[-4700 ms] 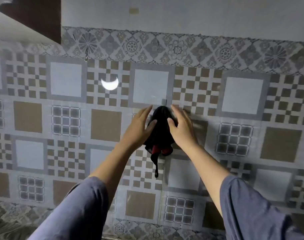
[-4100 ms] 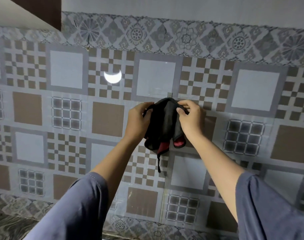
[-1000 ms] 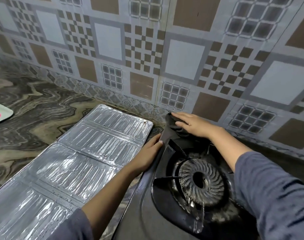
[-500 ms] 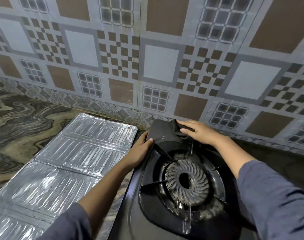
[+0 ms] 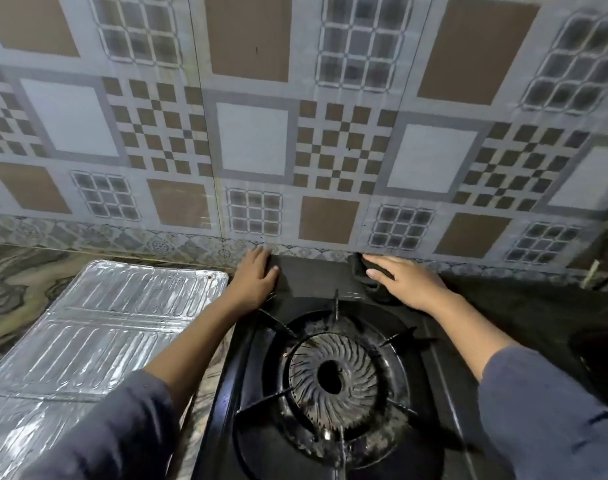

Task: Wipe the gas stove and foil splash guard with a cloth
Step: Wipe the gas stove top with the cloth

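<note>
Head view, looking down on the stove top. Gas stove [image 5: 306, 284], black, fills the lower centre of the frame. Its burner [image 5: 332, 372] and pan supports sit mid-stove, grimy around the ring.

Cloth [image 5: 357, 268], dark and bunched, lies on the stove's back strip, right of centre, close under the tiled wall [image 5: 254, 140]. Right hand [image 5: 408, 284] lies flat over it, fingers stretched toward the left of the frame. It presses rather than clutches: grip released, the palm's weight doing the work, probably so the cloth can slide along the narrow strip behind the burner.

Left hand [image 5: 255, 278] rests flat on the stove's back left corner, fingers straight, grip released, holding nothing. It is likely bracing the stove against shifting under the wipe.

Foil splash guard [image 5: 98, 327] lies unfolded and flat on the marbled table [image 5: 15, 282], left of the frame, just beside the stove and apart from both hands. It seems laid down so its panels can be wiped.

Judgement: the wipe is at the stove's back edge, and the burner area and foil look not yet done.
</note>
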A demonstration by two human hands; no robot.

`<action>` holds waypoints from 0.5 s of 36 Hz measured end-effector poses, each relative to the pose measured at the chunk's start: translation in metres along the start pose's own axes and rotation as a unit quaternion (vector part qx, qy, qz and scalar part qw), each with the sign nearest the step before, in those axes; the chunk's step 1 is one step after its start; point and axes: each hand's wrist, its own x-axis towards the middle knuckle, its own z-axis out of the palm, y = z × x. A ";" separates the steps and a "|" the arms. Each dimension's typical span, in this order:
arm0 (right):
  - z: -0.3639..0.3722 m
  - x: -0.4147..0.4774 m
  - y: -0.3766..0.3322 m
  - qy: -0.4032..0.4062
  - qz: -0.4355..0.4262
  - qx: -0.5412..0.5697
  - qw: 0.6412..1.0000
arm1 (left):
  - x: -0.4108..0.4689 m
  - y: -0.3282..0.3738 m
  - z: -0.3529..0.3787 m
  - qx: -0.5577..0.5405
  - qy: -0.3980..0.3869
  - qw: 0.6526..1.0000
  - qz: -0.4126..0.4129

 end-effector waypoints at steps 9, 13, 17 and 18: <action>0.006 -0.011 0.020 0.040 0.010 -0.055 0.998 | 0.028 0.024 0.002 0.208 -0.063 0.973 0.080; 0.004 -0.010 0.009 0.040 -0.044 -0.034 0.998 | 0.031 0.036 0.007 0.221 -0.086 0.966 0.099; 0.004 -0.005 -0.005 0.038 -0.079 -0.033 0.996 | 0.036 0.043 0.010 0.245 -0.116 0.960 0.076; 0.004 -0.004 -0.007 0.040 -0.080 -0.030 0.996 | 0.038 0.045 0.010 0.242 -0.123 0.960 0.073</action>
